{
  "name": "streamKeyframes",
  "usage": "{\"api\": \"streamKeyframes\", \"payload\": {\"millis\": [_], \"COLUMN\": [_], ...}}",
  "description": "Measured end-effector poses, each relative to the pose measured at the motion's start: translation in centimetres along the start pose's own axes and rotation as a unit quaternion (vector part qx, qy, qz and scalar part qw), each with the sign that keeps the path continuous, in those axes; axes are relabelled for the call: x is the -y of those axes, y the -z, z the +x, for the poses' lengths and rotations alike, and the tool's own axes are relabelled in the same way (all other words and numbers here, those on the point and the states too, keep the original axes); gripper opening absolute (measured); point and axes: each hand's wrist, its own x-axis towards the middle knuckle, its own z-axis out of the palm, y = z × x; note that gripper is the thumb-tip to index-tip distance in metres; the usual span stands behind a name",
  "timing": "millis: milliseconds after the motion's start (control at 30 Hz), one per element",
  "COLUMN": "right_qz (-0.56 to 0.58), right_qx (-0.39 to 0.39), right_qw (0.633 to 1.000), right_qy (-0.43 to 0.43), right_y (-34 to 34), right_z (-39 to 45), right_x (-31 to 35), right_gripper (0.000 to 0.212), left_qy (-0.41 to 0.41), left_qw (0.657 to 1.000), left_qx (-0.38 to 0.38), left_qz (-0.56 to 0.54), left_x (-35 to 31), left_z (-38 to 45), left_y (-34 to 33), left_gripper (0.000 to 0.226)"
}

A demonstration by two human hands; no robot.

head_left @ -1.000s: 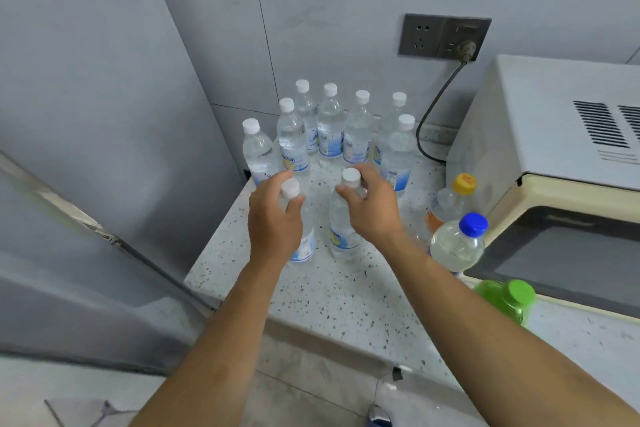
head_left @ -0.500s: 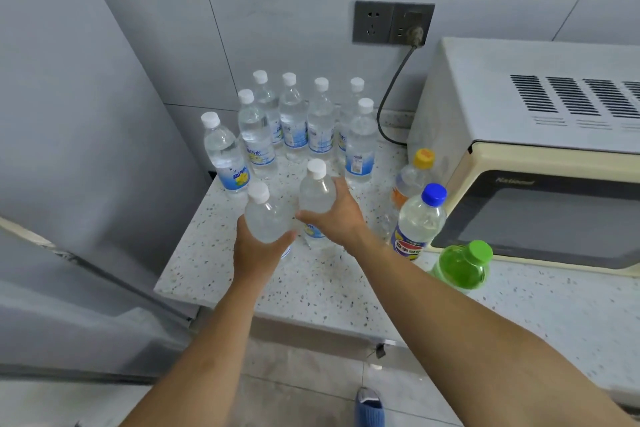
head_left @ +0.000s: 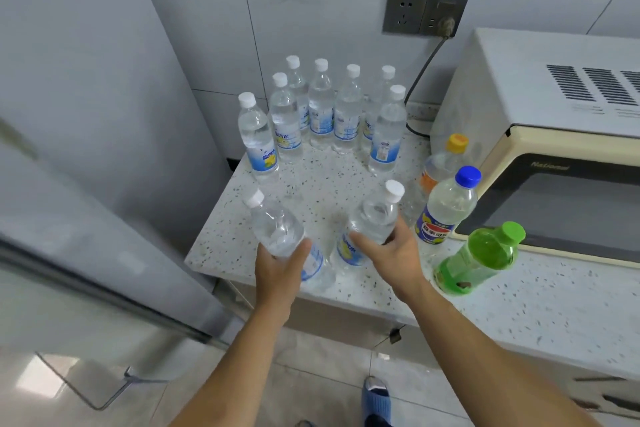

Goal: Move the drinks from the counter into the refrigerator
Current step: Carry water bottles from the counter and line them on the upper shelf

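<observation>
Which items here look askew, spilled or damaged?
Nothing spilled or damaged. Only the two water bottles in hand tilt: the left hand grips one, the right hand another. The green bottle seems to lean.

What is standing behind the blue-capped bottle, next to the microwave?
Behind the blue-capped bottle stands a yellow-capped bottle with an orange label. Only its cap, neck and left side show; the rest, and anything behind it against the microwave, is hidden.

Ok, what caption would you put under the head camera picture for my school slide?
Left hand and right hand each grip a water bottle above the speckled counter, more bottles waiting behind.
</observation>
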Motion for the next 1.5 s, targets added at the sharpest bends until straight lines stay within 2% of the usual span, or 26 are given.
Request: {"api": "streamKeyframes", "payload": {"millis": [133,200,333,433,500,567,800,933,1100,1233,1300,1500], "right_qz": [0.031,0.064,0.165,0.222,0.252,0.271,0.197,0.132,0.07,0.028,-0.001,-0.021], "right_qx": [0.005,0.019,0.055,0.1,0.139,0.178,0.313,0.38,0.454,0.501,0.525,0.553], "right_qw": [0.999,0.997,0.976,0.948,0.922,0.896,0.851,0.833,0.8,0.763,0.757,0.764], "right_qy": [-0.008,-0.041,-0.13,-0.205,-0.259,-0.303,-0.372,-0.379,-0.386,-0.407,-0.39,-0.332], "right_y": [1.4,1.9,2.1,1.7,1.4,0.9,-4.2,-8.9,-15.5,-21.9,-25.4,-35.1], "right_z": [-3.2,-4.6,-6.8,-8.3,-9.5,-10.9,-17.1,-21.5,-26.8,-31.0,-33.2,-37.7], "right_x": [-0.4,-0.4,-0.2,-0.6,-1.5,-2.6,-5.1,-5.3,-4.8,-4.2,-3.8,-0.6], "right_gripper": [0.043,0.044,0.062,0.071,0.072,0.069,0.064,0.07,0.071,0.051,0.045,0.056], "left_qy": [0.003,0.017,0.028,0.043,0.071,0.108,0.168,0.194,0.174,0.148,0.138,0.121], "left_qw": [0.996,0.992,0.987,0.991,0.99,0.989,0.973,0.933,0.899,0.888,0.885,0.883], "left_qx": [0.087,0.121,0.156,0.126,0.117,0.076,-0.09,-0.208,-0.282,-0.31,-0.318,-0.335], "left_qz": [-0.028,-0.028,0.004,0.001,-0.037,-0.059,-0.129,-0.221,-0.287,-0.307,-0.31,-0.305], "left_x": [1.1,1.5,2.5,3.4,4.2,5.2,8.7,10.9,12.2,12.6,12.7,11.5], "left_z": [-3.8,-5.5,-8.9,-11.4,-13.3,-15.6,-23.7,-27.8,-31.3,-32.3,-32.2,-30.8], "left_y": [2.2,3.0,4.9,6.8,8.2,9.5,15.1,19.4,25.3,30.9,34.2,44.3], "left_gripper": [0.052,0.055,0.042,0.04,0.047,0.056,0.044,0.044,0.054,0.052,0.054,0.059]}}
